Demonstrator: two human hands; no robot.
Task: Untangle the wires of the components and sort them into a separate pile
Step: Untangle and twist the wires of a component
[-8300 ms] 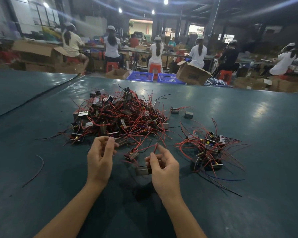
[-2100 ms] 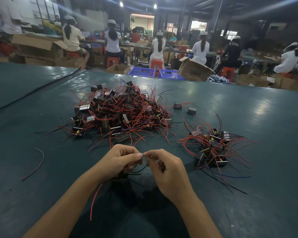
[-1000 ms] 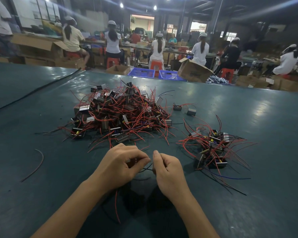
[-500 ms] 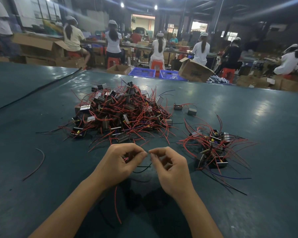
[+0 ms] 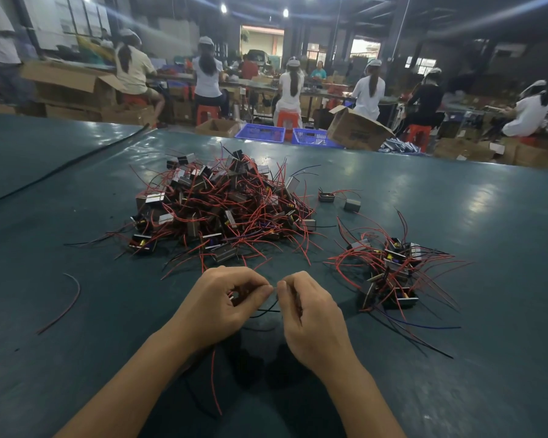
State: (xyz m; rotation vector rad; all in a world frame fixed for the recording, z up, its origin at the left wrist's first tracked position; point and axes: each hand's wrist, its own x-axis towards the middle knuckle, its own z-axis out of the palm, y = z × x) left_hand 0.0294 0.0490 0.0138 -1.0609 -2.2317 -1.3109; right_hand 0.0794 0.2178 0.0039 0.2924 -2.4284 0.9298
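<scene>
1. Both hands have drawn back from the tangled pile [image 5: 222, 210] to the near middle of the table [image 5: 76, 358].
2. The left hand [image 5: 222, 306] and right hand [image 5: 310, 320] now meet fingertip to fingertip. Each pinches a thin dark wire [image 5: 266, 311] that loops between them, and a red lead [image 5: 215, 384] dangles below the left hand.
3. Neither pile has changed, so this piece is probably still being freed and has yet to go to the sorted pile [image 5: 389, 273] on the right.

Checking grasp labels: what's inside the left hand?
Left hand curls round a component; only a small pale bit shows between fingers. Red wire trails below. Rest covered.
</scene>
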